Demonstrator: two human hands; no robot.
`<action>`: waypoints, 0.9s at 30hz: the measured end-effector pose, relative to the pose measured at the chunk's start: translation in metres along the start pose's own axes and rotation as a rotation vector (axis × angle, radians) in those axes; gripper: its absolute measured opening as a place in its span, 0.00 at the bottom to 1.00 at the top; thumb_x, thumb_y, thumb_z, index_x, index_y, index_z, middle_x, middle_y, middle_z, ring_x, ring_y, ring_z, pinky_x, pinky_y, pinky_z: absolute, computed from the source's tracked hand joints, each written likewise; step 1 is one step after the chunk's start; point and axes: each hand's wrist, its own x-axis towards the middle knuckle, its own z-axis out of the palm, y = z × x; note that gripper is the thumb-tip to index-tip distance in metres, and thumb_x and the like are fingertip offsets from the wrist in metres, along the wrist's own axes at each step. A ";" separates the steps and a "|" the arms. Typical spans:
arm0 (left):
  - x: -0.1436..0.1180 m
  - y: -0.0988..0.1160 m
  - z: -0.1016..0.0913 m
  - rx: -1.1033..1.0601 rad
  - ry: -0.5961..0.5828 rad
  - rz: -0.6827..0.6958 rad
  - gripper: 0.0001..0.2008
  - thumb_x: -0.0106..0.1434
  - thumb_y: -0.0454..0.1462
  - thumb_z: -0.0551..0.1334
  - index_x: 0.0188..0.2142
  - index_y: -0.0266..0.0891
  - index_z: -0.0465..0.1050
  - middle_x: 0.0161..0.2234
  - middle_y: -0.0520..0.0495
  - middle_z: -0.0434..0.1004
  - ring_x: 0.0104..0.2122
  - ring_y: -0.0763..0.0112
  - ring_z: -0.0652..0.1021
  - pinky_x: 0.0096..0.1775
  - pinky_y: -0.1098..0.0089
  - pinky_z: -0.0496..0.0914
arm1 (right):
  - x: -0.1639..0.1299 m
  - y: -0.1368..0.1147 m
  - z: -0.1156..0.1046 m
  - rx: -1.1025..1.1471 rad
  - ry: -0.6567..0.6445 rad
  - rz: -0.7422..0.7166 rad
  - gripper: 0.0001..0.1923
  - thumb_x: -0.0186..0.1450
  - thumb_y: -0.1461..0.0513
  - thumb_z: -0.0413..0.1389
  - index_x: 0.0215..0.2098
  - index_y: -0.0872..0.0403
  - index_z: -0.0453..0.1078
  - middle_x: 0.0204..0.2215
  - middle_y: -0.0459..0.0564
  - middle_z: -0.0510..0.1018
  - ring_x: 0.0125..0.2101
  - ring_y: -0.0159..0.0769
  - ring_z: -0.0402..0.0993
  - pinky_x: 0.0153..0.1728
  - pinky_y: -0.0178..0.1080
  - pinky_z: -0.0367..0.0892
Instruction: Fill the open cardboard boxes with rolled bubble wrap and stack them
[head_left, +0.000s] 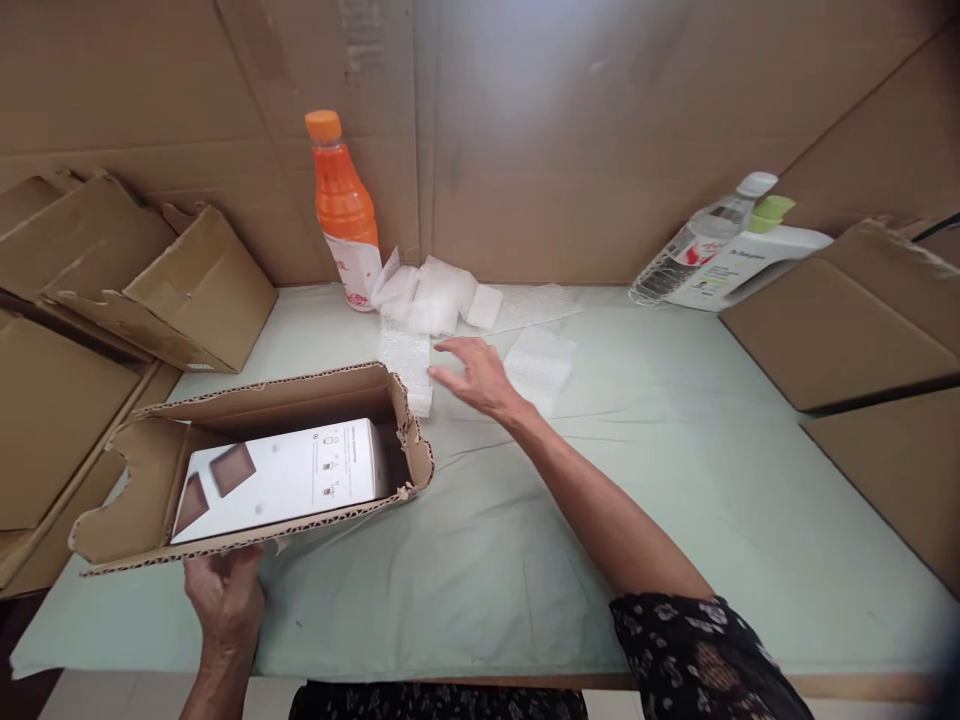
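Left hand (225,592), lower left, grips cardboard box (150,470) holding white carton (281,477); right hand (476,378), centre, spread above bubble wrap (409,360).

Table (675,480) covered in pale green cloth, brown cardboard sheets (525,130) formed the back wall, flattened cardboard (847,320) lay along both side edges, soft glare fell at centre.

Orange bottle (341,205), brown cardboard box (247,460), white carton (281,478), pale green tablecloth (675,450).
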 end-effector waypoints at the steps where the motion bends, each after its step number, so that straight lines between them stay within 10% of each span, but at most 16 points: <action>1: 0.000 0.001 0.002 -0.006 0.034 0.000 0.29 0.57 0.44 0.70 0.57 0.43 0.68 0.50 0.44 0.78 0.55 0.52 0.77 0.63 0.49 0.66 | 0.004 -0.004 0.009 -0.008 -0.050 -0.011 0.21 0.60 0.53 0.66 0.49 0.53 0.78 0.56 0.58 0.78 0.58 0.54 0.68 0.59 0.55 0.57; 7: 0.002 0.002 0.006 -0.015 0.094 0.022 0.31 0.57 0.43 0.70 0.59 0.43 0.68 0.51 0.43 0.78 0.56 0.51 0.77 0.62 0.51 0.68 | -0.017 -0.006 0.031 0.093 0.003 0.011 0.04 0.62 0.61 0.60 0.35 0.52 0.75 0.45 0.53 0.82 0.48 0.44 0.75 0.54 0.47 0.63; 11: 0.002 -0.001 0.004 -0.037 0.067 -0.004 0.31 0.56 0.42 0.71 0.58 0.42 0.68 0.51 0.42 0.78 0.55 0.52 0.77 0.60 0.53 0.70 | -0.052 0.002 -0.002 0.178 0.147 0.103 0.12 0.69 0.54 0.50 0.40 0.52 0.70 0.37 0.50 0.80 0.37 0.38 0.74 0.40 0.39 0.67; 17: 0.001 0.006 0.012 -0.002 0.027 -0.149 0.30 0.52 0.44 0.74 0.52 0.39 0.71 0.47 0.41 0.79 0.49 0.55 0.80 0.55 0.55 0.74 | -0.086 -0.023 0.004 0.551 -0.033 0.095 0.17 0.67 0.47 0.54 0.32 0.51 0.65 0.28 0.44 0.73 0.31 0.34 0.68 0.34 0.36 0.66; 27: 0.056 0.034 0.105 -0.018 -0.249 -0.102 0.28 0.52 0.43 0.71 0.51 0.39 0.69 0.44 0.45 0.76 0.44 0.63 0.78 0.47 0.63 0.75 | -0.062 0.001 -0.008 0.533 0.193 0.169 0.18 0.64 0.47 0.55 0.29 0.51 0.61 0.27 0.42 0.65 0.31 0.32 0.60 0.34 0.36 0.61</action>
